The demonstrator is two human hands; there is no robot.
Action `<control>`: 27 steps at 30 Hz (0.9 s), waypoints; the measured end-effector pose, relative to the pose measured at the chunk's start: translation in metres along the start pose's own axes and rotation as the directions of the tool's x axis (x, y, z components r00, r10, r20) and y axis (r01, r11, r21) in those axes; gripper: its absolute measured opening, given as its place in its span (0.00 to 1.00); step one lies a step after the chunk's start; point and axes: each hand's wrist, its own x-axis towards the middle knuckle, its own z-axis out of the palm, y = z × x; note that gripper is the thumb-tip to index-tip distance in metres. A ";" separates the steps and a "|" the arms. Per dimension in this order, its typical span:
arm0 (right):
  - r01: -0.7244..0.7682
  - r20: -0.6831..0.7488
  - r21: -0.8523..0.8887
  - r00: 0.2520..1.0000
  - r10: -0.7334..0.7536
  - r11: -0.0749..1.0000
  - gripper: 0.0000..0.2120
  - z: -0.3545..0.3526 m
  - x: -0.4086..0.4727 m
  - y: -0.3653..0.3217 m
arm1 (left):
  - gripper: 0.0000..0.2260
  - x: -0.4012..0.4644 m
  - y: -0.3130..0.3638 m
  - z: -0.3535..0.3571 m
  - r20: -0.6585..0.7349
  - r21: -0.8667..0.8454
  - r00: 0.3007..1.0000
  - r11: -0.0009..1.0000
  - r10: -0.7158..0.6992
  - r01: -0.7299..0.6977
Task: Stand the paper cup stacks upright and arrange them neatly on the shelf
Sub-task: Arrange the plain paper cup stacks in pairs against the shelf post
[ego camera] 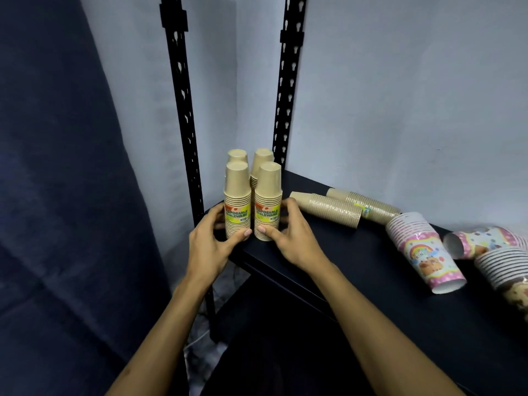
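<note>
Several brown paper cup stacks stand upright, bottoms up, in a tight block at the left end of the black shelf [357,281]. My left hand [210,241] holds the front left stack [237,201], thumb on its base. My right hand [291,235] holds the front right stack [268,201] the same way. Two more upright stacks [261,161] stand behind them. Two brown stacks lie on their sides further right: one [328,208] nearer, one [368,205] behind it. A pink patterned stack [423,250] lies tilted beyond, and another patterned stack [497,252] lies at the right edge.
Two black perforated shelf posts [183,115] [285,90] rise behind the upright stacks. A pale wall backs the shelf. A dark curtain [57,167] hangs at the left. A lower shelf level shows beneath the front edge.
</note>
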 end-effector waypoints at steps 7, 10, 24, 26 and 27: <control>-0.057 0.014 0.022 0.998 0.057 0.998 0.23 0.003 0.009 0.003 | 0.34 0.007 -0.005 0.003 -0.004 0.006 0.999 0.999 -0.034 0.034; -0.055 0.008 0.026 0.998 0.055 0.998 0.24 0.005 0.009 0.006 | 0.34 0.010 -0.007 0.004 -0.002 0.014 0.999 0.999 -0.044 0.044; -0.016 0.023 -0.044 1.000 0.017 0.999 0.23 0.006 0.003 0.004 | 0.32 0.006 -0.004 0.008 0.008 0.005 0.999 0.999 -0.053 0.053; -0.040 0.039 -0.088 0.998 0.044 0.995 0.23 0.005 0.000 0.001 | 0.34 0.003 -0.003 0.009 0.021 0.028 0.998 0.998 -0.053 0.053; -0.052 0.043 -0.140 0.997 0.058 0.989 0.24 0.004 -0.002 0.000 | 0.36 0.001 -0.004 0.009 0.014 0.044 0.998 0.998 -0.053 0.053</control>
